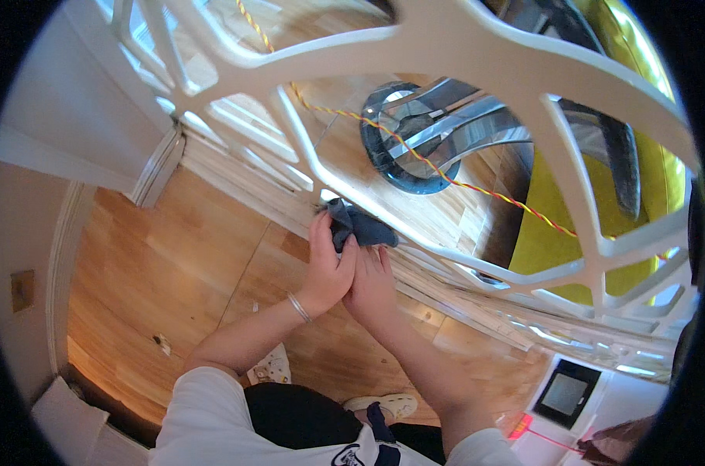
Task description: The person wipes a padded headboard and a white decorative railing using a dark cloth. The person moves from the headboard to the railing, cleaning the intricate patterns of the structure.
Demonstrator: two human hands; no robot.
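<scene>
A dark grey cloth [367, 226] lies bunched at a lower bar of the white openwork lattice panel [457, 41]. My left hand [329, 262] holds the cloth's left part, fingers bent around it, with a silver bangle at the wrist. My right hand [373, 276] is close beside it, fingertips at the cloth's lower edge; how firmly they grip is hidden. The two hands touch each other. Beyond the panel, a twisted red and yellow cord [408, 147] runs across the openings.
Behind the lattice stand a round glass-and-metal base [411, 137] and a yellow-green upholstered seat [562, 215]. A white baseboard [154, 169] juts out at the left. Small debris [162, 343] lies on the wood-look floor [172, 256]. A dark-framed panel [567, 394] is at the lower right.
</scene>
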